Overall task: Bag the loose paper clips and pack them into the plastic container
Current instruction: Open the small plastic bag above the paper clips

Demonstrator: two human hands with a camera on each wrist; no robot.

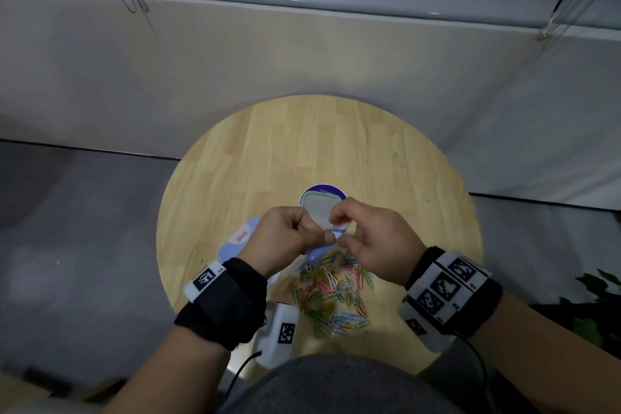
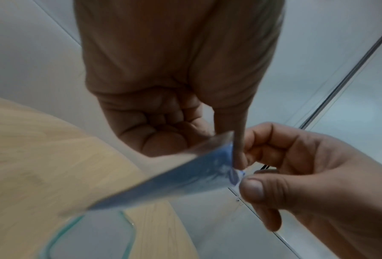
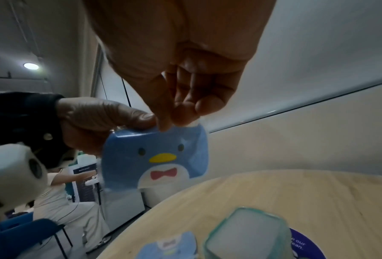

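Note:
Both hands hold a small blue penguin bag (image 3: 156, 157) in the air above the round wooden table (image 1: 268, 151). My left hand (image 1: 312, 235) pinches its top edge on the left, the other fingers curled into the palm. My right hand (image 1: 339, 225) pinches the top edge beside it with thumb and fingertips (image 3: 181, 113). In the left wrist view the bag (image 2: 185, 175) shows edge-on. A pile of coloured paper clips (image 1: 331, 292) lies below the hands. The clear plastic container (image 1: 319, 208) with a green rim stands just beyond them.
The container sits on a round purple mat (image 1: 336, 190). A second blue bag (image 1: 238, 239) lies flat on the table under my left wrist. A plant (image 1: 598, 299) stands at the right. A seated person (image 3: 70, 201) and a blue chair (image 3: 24, 233) are off to the left.

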